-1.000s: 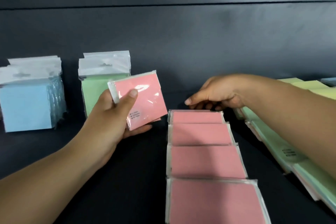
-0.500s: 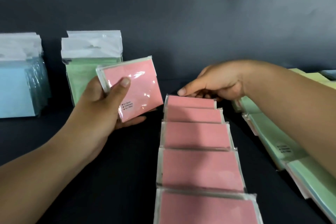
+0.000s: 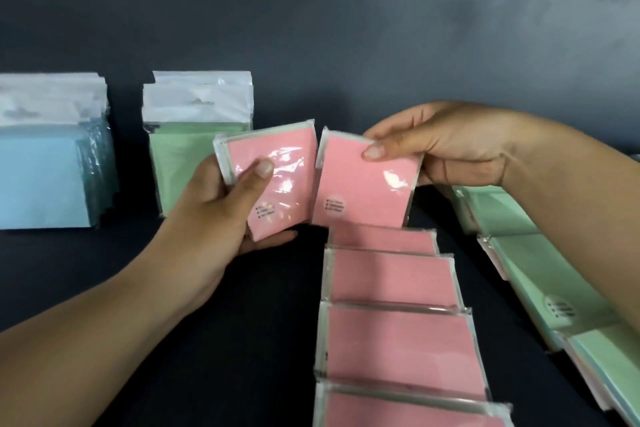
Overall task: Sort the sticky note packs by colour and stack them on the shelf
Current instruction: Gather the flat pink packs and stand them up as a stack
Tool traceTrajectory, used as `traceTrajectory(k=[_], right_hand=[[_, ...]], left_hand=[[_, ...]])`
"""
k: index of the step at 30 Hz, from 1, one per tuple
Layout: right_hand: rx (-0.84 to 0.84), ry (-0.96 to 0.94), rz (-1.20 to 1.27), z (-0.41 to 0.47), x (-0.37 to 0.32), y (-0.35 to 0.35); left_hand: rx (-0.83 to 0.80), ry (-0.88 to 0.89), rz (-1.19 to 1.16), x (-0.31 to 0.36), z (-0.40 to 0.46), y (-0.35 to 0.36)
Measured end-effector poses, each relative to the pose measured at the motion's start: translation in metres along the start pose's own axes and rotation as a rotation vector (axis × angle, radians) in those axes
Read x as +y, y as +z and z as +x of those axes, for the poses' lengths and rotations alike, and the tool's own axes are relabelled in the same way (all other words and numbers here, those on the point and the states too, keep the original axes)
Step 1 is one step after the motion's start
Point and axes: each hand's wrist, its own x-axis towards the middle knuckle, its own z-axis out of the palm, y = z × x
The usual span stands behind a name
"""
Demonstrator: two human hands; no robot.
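Observation:
My left hand point(image 3: 221, 208) grips a pink sticky note pack point(image 3: 287, 191) in clear wrap, tilted, with the thumb on its face. My right hand point(image 3: 446, 146) holds a second pink pack point(image 3: 360, 191) by its top edge, lifted just right of the first and nearly touching it. Below them a row of pink packs point(image 3: 391, 333) lies overlapping on the dark shelf point(image 3: 104, 270), running toward me. A green stack point(image 3: 180, 163) stands upright behind my left hand, and a blue stack point(image 3: 41, 173) stands at the far left.
A row of pale green packs point(image 3: 540, 274) lies overlapping along the right side, partly under my right forearm. A dark back wall point(image 3: 346, 45) closes the shelf behind the stacks. Bare dark surface shows between the green stack and the pink row.
My right hand has lifted the far pink pack off the end of the row and brought it up beside the pack in my left hand. The left hand stayed about where it was.

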Motion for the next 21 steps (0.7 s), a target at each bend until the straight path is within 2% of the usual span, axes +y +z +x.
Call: traceTrajectory(k=[4,8,12,15,17,19,21], right_hand=[[0.105,-0.275,-0.033,-0.004,-0.010,0.011],[0.130,-0.502,-0.234,-0.007,-0.011,0.039],[0.251,-0.637,-0.312,-0.017,-0.022,0.056],[0.298,-0.670,-0.146,-0.036,-0.038,0.059],[0.240,-0.646,0.028,-0.055,-0.046,0.060],[0.144,-0.608,0.151,-0.075,-0.042,0.063],[0.128,-0.551,0.216,-0.091,-0.025,0.066]], left_hand=[[-0.078,0.003,0.001,0.005,-0.002,0.001],[-0.164,0.087,0.078,0.013,-0.007,0.004],[-0.101,0.156,0.119,0.029,-0.011,0.009],[-0.128,0.158,-0.018,0.055,-0.023,0.020],[-0.182,0.195,-0.072,0.071,-0.032,0.026],[-0.263,0.198,-0.024,0.080,-0.043,0.031],[-0.329,0.181,0.160,0.077,-0.056,0.032]])
